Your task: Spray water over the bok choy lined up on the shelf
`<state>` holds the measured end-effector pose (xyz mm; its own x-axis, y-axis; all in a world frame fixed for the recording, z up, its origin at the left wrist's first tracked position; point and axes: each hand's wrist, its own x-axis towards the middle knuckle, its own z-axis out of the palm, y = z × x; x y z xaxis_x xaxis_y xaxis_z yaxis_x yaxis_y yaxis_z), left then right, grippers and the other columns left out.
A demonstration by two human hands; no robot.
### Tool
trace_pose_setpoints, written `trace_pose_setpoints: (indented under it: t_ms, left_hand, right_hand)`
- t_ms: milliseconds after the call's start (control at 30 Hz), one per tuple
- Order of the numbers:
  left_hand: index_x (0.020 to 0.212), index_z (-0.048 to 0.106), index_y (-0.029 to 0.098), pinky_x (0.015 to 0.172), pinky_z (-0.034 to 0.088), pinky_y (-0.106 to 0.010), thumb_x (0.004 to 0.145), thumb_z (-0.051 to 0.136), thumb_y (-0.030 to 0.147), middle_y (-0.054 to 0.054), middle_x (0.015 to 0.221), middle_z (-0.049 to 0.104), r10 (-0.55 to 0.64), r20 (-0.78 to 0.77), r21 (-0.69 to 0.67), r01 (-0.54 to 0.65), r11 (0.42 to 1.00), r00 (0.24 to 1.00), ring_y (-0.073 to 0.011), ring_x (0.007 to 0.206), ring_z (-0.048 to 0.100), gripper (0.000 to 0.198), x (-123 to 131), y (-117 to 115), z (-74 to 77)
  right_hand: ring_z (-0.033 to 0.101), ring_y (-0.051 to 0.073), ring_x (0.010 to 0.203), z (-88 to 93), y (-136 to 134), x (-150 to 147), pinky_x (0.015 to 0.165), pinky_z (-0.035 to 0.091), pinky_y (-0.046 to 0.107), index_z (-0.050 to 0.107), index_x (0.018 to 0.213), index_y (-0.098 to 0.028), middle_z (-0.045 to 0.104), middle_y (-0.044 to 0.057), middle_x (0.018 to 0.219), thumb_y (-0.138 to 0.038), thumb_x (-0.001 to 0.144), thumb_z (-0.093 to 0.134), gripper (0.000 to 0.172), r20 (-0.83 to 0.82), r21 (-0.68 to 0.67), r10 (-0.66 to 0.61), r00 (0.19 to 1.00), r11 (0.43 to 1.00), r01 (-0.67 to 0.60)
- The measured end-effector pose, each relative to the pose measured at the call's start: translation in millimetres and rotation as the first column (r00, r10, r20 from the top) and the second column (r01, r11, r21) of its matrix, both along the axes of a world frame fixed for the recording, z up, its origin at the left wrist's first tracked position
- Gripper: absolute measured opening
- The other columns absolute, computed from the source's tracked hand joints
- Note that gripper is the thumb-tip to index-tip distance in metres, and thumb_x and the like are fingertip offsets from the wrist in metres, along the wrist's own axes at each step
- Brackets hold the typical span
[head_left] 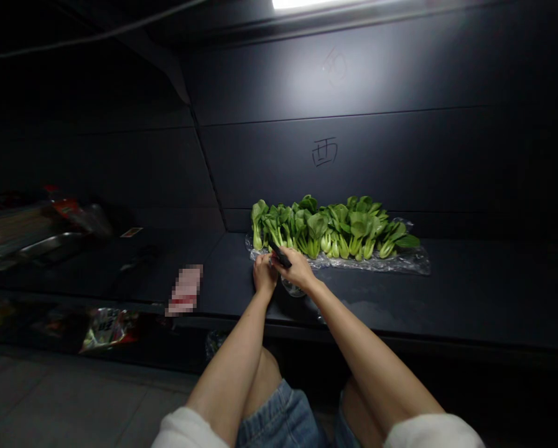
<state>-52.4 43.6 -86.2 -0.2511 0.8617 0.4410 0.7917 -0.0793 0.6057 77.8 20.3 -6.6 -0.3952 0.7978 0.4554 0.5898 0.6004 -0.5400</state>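
Observation:
My right hand (pixel 298 266) is closed around a black handle (pixel 281 256); the tool's other end is hidden, so its kind cannot be made out. Close beside it, almost touching, my left hand (pixel 264 274) has its fingers curled in. What those fingers hold, if anything, is hidden. Just beyond both hands stands a row of green bok choy (pixel 316 229), leaves up and pale stems toward me. The heads rest on a crinkled clear plastic sheet (pixel 400 262). Under my right wrist shows a clear, shiny plastic thing (pixel 293 288).
The dark shelf (pixel 474 298) runs across, with a dark back panel (pixel 269 162) behind it bearing a handwritten mark. Leftward lie a blurred pink packet (pixel 185 290), a small card (pixel 132 232) and a metal tray (pixel 50 244). Packaged goods (pixel 108 326) sit on a lower ledge.

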Motion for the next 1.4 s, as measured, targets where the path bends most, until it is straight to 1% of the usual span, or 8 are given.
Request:
trace_pose_setpoints:
  t_ms: [100, 300, 400, 600, 767, 900, 1133, 1400]
  left_hand:
    - [0.104, 0.069, 0.017, 0.092, 0.048, -0.034, 0.090, 0.048, 0.018, -0.013, 0.107, 0.067, 0.009, -0.003, 0.007, -0.009, 1.000, 1.000, -0.0226, 0.102, 0.061, 0.025, 0, 0, -0.3]
    - [0.102, 0.068, 0.018, 0.092, 0.048, -0.034, 0.089, 0.050, 0.017, -0.011, 0.102, 0.067, 0.006, -0.011, 0.040, -0.006, 0.999, 1.000, -0.0222, 0.100, 0.061, 0.023, -1, 0, -0.3]
    - [0.099, 0.068, 0.018, 0.094, 0.048, -0.035, 0.089, 0.048, 0.017, -0.011, 0.100, 0.067, 0.014, 0.010, 0.035, -0.015, 0.999, 1.000, -0.0226, 0.102, 0.060, 0.022, -1, 0, -0.3]
    - [0.105, 0.068, 0.016, 0.094, 0.048, -0.035, 0.090, 0.050, 0.020, -0.013, 0.107, 0.065, 0.029, 0.043, 0.007, -0.030, 1.000, 0.999, -0.0238, 0.104, 0.061, 0.024, 1, -1, 1.1]
    - [0.112, 0.067, 0.017, 0.097, 0.047, -0.037, 0.087, 0.050, 0.015, -0.014, 0.110, 0.065, 0.032, 0.030, -0.005, -0.032, 0.999, 0.999, -0.0245, 0.106, 0.061, 0.030, 2, 0, 2.9]
    - [0.115, 0.066, 0.016, 0.100, 0.047, -0.040, 0.085, 0.050, 0.013, -0.014, 0.115, 0.064, 0.043, 0.039, 0.015, -0.044, 0.999, 0.998, -0.0255, 0.111, 0.059, 0.034, 7, 1, 3.3]
    - [0.113, 0.066, 0.015, 0.100, 0.047, -0.038, 0.087, 0.050, 0.015, -0.013, 0.112, 0.064, -0.009, 0.041, 0.048, 0.007, 0.999, 0.999, -0.0240, 0.109, 0.060, 0.031, 21, 2, 5.8]
    - [0.112, 0.066, 0.016, 0.101, 0.047, -0.038, 0.086, 0.050, 0.014, -0.013, 0.111, 0.064, -0.043, 0.057, 0.065, 0.040, 0.997, 0.997, -0.0244, 0.111, 0.060, 0.031, 33, 6, 5.2]
  right_hand:
    - [0.063, 0.021, 0.093, 1.1, -1, -3, 0.079, 0.045, 0.027, 0.065, 0.105, -0.021, 0.070, 0.006, 0.100, -0.033, 0.091, 0.058, 0.020, -0.003, -0.001, 0.008, 1.000, 1.000, -0.008]
    - [0.062, 0.021, 0.090, 2.0, -1, -6, 0.077, 0.045, 0.027, 0.065, 0.106, -0.021, 0.069, 0.007, 0.098, -0.033, 0.090, 0.059, 0.021, 0.038, -0.048, -0.076, 0.996, 0.996, 0.078]
    - [0.062, 0.021, 0.091, 3.1, -1, -7, 0.077, 0.045, 0.028, 0.065, 0.106, -0.021, 0.070, 0.006, 0.099, -0.036, 0.090, 0.059, 0.023, 0.041, -0.041, -0.052, 0.998, 0.998, 0.054]
    - [0.062, 0.021, 0.091, 1.7, -1, -7, 0.077, 0.045, 0.028, 0.064, 0.106, -0.022, 0.070, 0.006, 0.099, -0.036, 0.091, 0.058, 0.022, 0.011, -0.015, -0.034, 0.999, 0.999, 0.034]
    - [0.062, 0.021, 0.089, -3.2, 1, -2, 0.075, 0.045, 0.028, 0.064, 0.102, -0.022, 0.069, 0.006, 0.093, -0.032, 0.090, 0.057, 0.017, -0.015, -0.009, -0.103, 0.995, 0.995, 0.102]
    - [0.062, 0.022, 0.089, -5.3, 3, 6, 0.076, 0.045, 0.029, 0.063, 0.100, -0.021, 0.069, 0.007, 0.093, -0.033, 0.090, 0.056, 0.018, -0.019, 0.004, -0.153, 0.988, 0.988, 0.153]
    - [0.062, 0.021, 0.089, -8.6, 6, 18, 0.078, 0.045, 0.029, 0.062, 0.097, -0.020, 0.068, 0.006, 0.092, -0.036, 0.092, 0.051, 0.020, -0.103, 0.029, -0.156, 0.982, 0.987, 0.160]
    - [0.061, 0.022, 0.086, -9.3, 5, 29, 0.075, 0.044, 0.030, 0.061, 0.097, -0.020, 0.068, 0.008, 0.089, -0.039, 0.094, 0.047, 0.024, -0.120, 0.038, -0.301, 0.946, 0.951, 0.308]
